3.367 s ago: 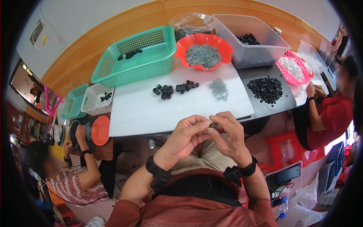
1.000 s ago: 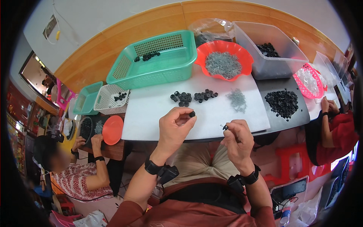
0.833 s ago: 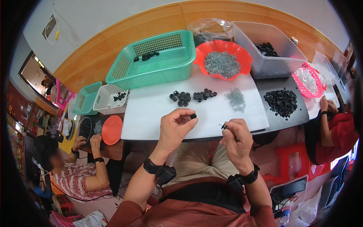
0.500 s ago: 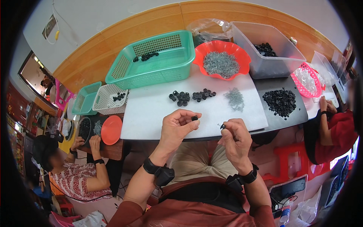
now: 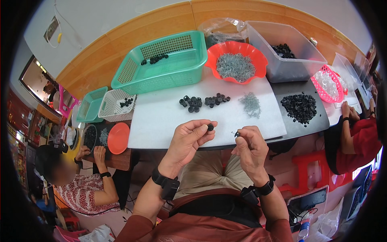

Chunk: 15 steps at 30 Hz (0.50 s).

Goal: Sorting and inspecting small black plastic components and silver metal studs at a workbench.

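Observation:
Between the thumb and fingers of my left hand (image 5: 189,137) is a small round black plastic piece (image 5: 210,127). My right hand (image 5: 250,151), a short way to the right, pinches another small black plastic piece (image 5: 237,134) with a thin metal pin, perhaps a screw or nail, sticking out by it. Both hands are raised over the front edge of the white sheet (image 5: 161,129). Beyond them on the sheet lie a group of larger black pieces (image 5: 191,103), a second black cluster (image 5: 217,100) and a small heap of thin silvery pins (image 5: 250,105).
A green basket (image 5: 161,82), a red bowl (image 5: 209,64) of silvery pins and a clear bin (image 5: 296,70) line the back. Black pieces (image 5: 299,109) are heaped at right. One co-worker (image 5: 86,181) sits left, another (image 5: 358,139) right. A red stool (image 5: 310,169) stands below.
My left hand has turned and shifted slightly right, so the round face of its black piece shows. The right hand has barely moved, keeping its pinch.

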Motion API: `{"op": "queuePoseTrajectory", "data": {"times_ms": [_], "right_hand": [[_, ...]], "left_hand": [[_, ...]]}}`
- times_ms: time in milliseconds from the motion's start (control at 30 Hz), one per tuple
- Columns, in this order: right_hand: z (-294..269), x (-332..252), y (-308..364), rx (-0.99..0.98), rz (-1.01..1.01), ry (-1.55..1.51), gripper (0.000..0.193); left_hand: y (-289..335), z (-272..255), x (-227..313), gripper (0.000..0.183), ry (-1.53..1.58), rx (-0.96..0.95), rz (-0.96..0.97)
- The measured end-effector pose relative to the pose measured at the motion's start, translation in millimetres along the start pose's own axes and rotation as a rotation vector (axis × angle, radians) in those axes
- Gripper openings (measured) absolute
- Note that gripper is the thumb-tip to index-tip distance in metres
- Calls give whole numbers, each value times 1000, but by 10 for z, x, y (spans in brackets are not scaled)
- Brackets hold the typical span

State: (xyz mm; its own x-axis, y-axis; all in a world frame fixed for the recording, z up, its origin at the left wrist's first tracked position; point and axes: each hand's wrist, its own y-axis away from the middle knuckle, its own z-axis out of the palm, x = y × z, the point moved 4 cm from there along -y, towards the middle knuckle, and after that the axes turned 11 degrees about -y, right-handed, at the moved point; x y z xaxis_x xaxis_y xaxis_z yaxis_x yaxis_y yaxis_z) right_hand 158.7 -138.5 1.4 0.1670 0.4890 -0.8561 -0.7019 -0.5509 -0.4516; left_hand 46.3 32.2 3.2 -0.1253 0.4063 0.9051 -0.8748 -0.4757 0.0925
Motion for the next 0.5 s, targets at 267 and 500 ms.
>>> {"op": "queuePoseTrajectory", "data": {"times_ms": [267,500], "right_hand": [[52,18,-24,-20,29,-34,15],[165,25,-71,-40,41,-47,16]], "left_hand": [[3,-68,-7,17,117,22,-30],[3,-56,-31,20,141,-13,-47]]}}
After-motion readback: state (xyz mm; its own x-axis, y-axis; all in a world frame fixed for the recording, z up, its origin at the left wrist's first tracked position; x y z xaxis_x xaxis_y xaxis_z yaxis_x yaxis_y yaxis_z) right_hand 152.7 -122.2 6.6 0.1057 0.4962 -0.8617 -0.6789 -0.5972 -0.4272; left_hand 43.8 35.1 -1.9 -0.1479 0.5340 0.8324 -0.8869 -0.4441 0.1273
